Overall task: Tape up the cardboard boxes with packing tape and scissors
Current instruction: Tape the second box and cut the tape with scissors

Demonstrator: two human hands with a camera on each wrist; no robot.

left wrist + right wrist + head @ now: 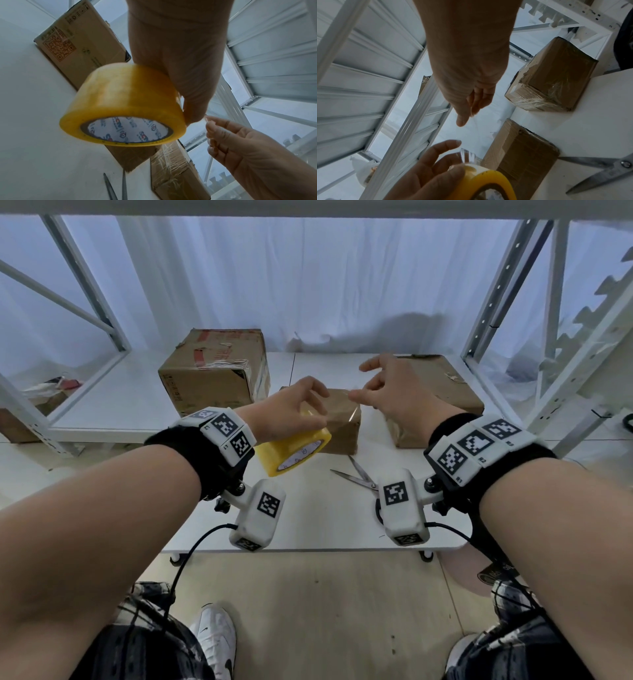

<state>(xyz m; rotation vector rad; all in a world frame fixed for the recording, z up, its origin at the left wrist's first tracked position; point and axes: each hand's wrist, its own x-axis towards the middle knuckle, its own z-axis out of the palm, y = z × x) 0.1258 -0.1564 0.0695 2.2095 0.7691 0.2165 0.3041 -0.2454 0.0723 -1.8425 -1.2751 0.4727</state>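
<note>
The left hand [284, 412] grips the yellow packing tape roll [294, 451] above the counter [318, 515], its core facing the person. The right hand [394, 392] pinches the clear tape end beside it.

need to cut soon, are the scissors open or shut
Open. The scissors lie on the table with blades spread in a V, untouched by either hand.

Both forearms reach forward, hands raised side by side. The left hand [291, 414] curls in a grip, fingers spread. The right hand [394, 392] pinches thumb to fingertip.
</note>
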